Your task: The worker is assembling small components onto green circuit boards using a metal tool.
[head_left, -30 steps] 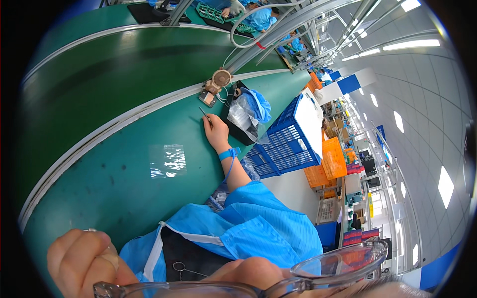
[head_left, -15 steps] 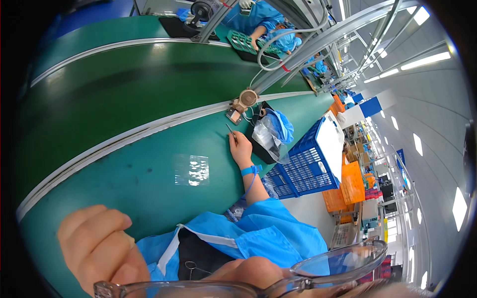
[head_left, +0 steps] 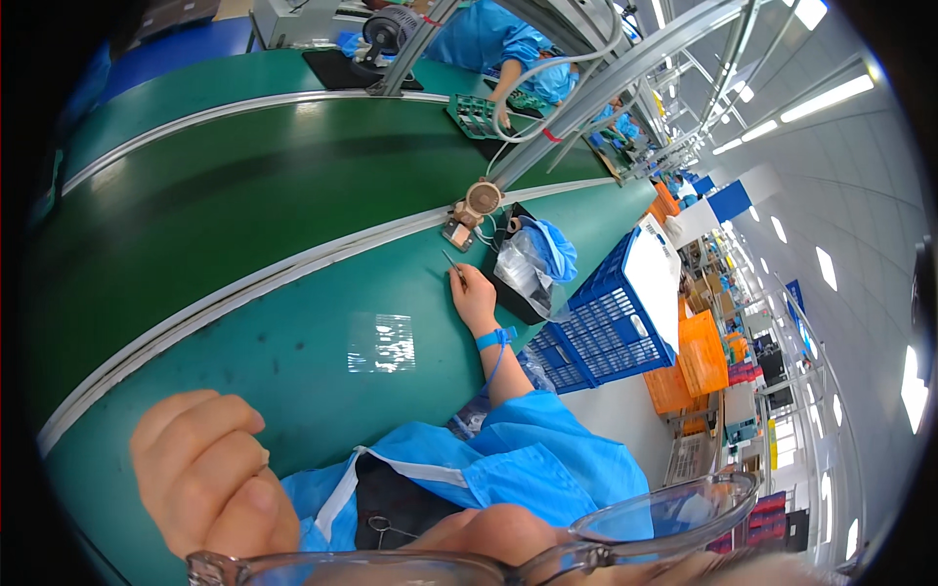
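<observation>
My left hand is raised close at the lower left, its fingers curled into a fist; whatever it may hold is hidden. Over the green worktop, my right hand pinches a thin metal tool, whose slender tip points up and away to the left. A blue wrist strap with a cord circles the right wrist. Left of that arm, a clear, shiny plastic sheet or bag lies flat on the worktop. Just beyond the tool sits a small tan device with a round top.
Right of my hand is a black tray with clear plastic and a blue cloth cap. Beside it stands a blue slatted crate with white sheets on top. Beyond a metal rail, a co-worker's hand touches a green tray.
The view has shifted slightly. My left fist sits a little further right in the picture; my right hand keeps its place with the tool. The co-worker's arm across the line has moved.
</observation>
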A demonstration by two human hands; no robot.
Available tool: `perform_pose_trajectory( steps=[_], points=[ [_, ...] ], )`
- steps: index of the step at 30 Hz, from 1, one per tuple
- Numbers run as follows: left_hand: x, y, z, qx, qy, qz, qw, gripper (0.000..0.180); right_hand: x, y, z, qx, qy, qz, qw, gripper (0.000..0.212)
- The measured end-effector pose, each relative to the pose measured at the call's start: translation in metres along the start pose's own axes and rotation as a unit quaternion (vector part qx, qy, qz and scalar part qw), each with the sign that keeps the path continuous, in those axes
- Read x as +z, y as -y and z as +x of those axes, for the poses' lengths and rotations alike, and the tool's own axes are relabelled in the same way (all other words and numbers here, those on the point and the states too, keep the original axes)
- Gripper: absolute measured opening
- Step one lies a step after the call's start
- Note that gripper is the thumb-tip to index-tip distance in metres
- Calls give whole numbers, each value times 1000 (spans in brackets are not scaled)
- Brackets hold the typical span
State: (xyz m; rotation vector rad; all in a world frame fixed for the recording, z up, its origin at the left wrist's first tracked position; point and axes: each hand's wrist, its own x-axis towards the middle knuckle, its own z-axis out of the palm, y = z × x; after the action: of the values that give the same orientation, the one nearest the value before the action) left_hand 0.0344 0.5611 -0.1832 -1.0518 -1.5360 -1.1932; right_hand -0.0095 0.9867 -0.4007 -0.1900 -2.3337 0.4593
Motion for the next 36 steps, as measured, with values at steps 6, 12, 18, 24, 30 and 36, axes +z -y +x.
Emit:
perform_pose_trajectory(
  steps=[6, 12, 18, 24, 30, 36],
  points=[
    [6, 19, -6, 87, 5, -26, 996, 27, -1, 5, 0, 15, 6, 0, 1000, 13],
    [7, 19, -1, 95, 16, -37, 995, 25, -4, 4, 1, 12, 11, -10, 1000, 12],
    [6, 20, -1, 90, 23, -25, 995, 27, -3, 4, 1, 15, 12, -9, 1000, 12],
    [6, 18, 0, 83, 29, -26, 996, 29, -1, 3, 1, 1, -2, -4, 1000, 15],
    [6, 19, 0, 87, 24, -29, 996, 30, 0, 2, 1, 2, -1, -12, 1000, 16],
    [5, 19, -2, 80, 38, -16, 996, 32, -1, 3, 1, 2, 4, -13, 1000, 16]
  ],
)
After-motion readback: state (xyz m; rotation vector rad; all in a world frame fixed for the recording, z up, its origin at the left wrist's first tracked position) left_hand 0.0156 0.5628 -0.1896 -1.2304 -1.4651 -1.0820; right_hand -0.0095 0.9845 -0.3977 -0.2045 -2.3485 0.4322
